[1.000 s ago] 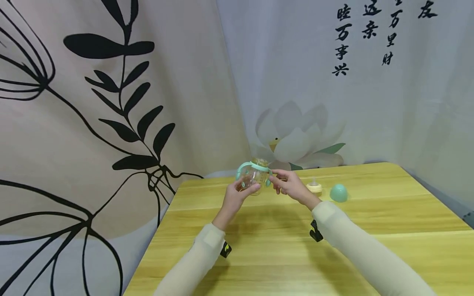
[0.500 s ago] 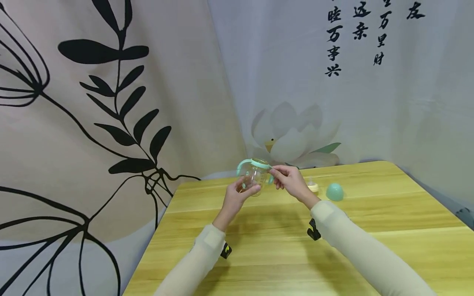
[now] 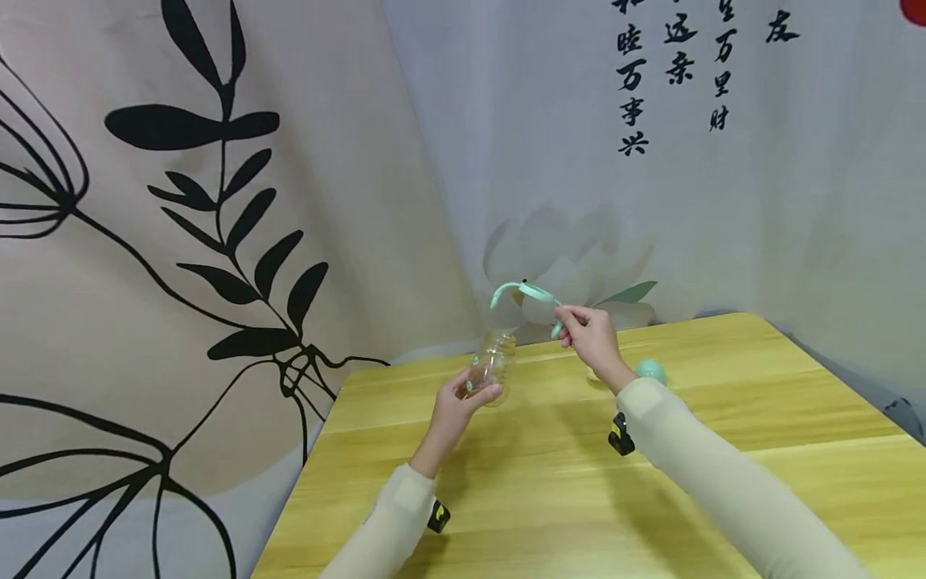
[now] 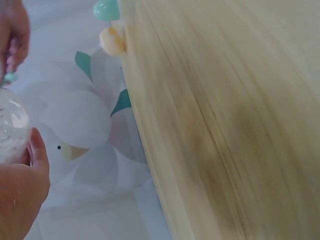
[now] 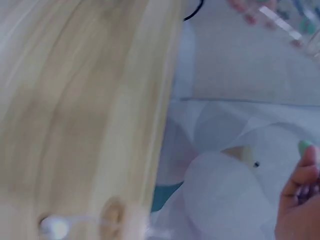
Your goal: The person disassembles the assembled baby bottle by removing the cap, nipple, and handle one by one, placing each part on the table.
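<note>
My left hand [image 3: 452, 406] grips a clear, uncapped baby bottle [image 3: 496, 358] around its lower body, tilted slightly, above the far part of the table. In the left wrist view the transparent bottle [image 4: 11, 125] shows at the left edge, thumb along its side. My right hand [image 3: 592, 336] pinches a mint-green bottle handle ring [image 3: 537, 293] by one of its two curved arms, up and to the right of the bottle mouth, apart from it. A blurred right hand [image 5: 300, 200] fills the lower right corner of the right wrist view, with a bit of mint green at its fingertips.
A mint dome cap [image 3: 651, 371] stands on the wooden table [image 3: 550, 498] behind my right wrist. Beside it a cream collar with nipple [image 4: 112, 41] is mostly hidden by my hand in the head view. A printed curtain hangs behind the far table edge.
The handle ring, around the bottle's neck before, has come off and risen up and right with my right hand. The bottle in my left hand has dropped slightly. The head view has shifted.
</note>
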`<state>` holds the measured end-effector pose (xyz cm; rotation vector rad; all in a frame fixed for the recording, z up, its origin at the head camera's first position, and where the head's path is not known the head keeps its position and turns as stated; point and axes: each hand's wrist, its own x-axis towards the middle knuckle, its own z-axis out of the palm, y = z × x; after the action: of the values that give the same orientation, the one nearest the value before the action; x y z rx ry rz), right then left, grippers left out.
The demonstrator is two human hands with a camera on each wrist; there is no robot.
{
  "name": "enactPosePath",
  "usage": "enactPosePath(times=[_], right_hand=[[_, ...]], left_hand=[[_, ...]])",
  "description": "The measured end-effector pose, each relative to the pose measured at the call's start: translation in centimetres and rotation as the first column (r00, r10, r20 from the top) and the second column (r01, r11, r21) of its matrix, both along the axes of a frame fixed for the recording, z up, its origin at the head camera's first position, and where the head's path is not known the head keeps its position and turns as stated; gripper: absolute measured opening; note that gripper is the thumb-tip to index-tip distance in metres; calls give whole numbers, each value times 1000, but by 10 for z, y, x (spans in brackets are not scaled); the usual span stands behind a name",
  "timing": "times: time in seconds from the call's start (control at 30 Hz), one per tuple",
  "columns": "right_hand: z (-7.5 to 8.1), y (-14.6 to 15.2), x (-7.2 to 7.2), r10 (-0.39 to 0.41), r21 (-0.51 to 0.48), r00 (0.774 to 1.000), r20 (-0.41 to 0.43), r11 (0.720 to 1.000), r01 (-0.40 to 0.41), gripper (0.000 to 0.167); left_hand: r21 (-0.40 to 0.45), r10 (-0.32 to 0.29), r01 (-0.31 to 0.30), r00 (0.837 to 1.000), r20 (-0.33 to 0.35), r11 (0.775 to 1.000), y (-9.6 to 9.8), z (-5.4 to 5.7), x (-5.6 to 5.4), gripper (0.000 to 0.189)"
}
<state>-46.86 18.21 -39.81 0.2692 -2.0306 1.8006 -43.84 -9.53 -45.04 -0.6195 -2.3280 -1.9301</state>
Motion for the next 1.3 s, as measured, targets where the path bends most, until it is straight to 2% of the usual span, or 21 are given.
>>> enactPosePath(times=[0.07,0.17,0.3,0.4,0.5,0.73,0.9,1.03,1.3], right_hand=[[-13,1,0,-4,86,998,65,996,-1,34],[-34,4,0,-26,226,988,151,974,-8,35],[-57,14,1,-79,400,975,210,916,-12,37],[-69,22,1,-89,476,968,236,879,-35,43],[-77,28,1,-95,505,960,265,861,-54,44],[-91,32,-4,-141,638,962,234,769,-43,38],[-94,27,-2,-160,676,956,246,735,-51,31],[-97,22,-1,-152,685,955,254,725,-67,33],[-104,21,5,-152,695,965,216,718,-42,32]], left_hand=[[11,15,-15,1000,4,1000,-5,-3,5,50],[29,16,-16,1000,8,999,-8,-3,7,51],[33,8,-9,1000,21,999,-5,0,6,53],[30,8,-9,1000,24,1000,-3,0,4,53],[22,-6,5,1000,20,1000,-2,-1,2,52],[28,-15,15,1000,16,999,0,-3,-1,49],[46,-18,17,999,36,999,2,-4,-1,52],[73,-36,32,998,55,997,5,-4,-2,56],[117,-79,71,994,72,991,12,-2,-14,62]])
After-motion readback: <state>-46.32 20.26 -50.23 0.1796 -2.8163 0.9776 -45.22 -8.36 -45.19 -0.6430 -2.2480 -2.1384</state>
